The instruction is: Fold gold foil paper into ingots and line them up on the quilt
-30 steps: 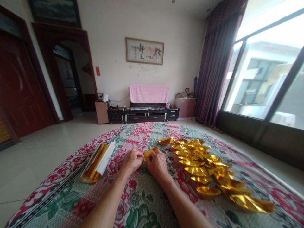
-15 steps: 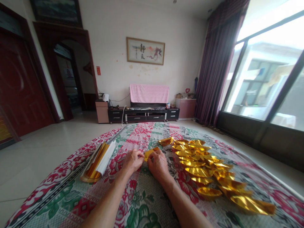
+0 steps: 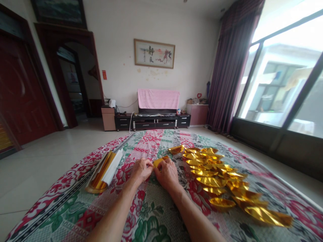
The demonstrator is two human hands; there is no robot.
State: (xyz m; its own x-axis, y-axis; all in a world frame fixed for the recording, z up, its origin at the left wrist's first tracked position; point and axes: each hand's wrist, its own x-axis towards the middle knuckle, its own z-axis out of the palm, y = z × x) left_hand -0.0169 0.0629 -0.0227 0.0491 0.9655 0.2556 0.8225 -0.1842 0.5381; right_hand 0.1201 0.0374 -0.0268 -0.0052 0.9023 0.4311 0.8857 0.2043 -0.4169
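Pinching one small gold paper [image 3: 157,162], the two hands nearly meet: the left hand [image 3: 141,170], fingers narrowed, at its left edge; the right hand [image 3: 167,172], curled, over its near side. Right of the right hand sit over a dozen folded gold pieces [image 3: 211,182], overlapping; left of the left hand, one curled paper bundle [image 3: 99,177].

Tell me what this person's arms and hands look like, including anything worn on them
The left hand and right hand are ungloved. The left forearm and right forearm are sleeveless as far as they show, with no watch or bracelet visible on either.
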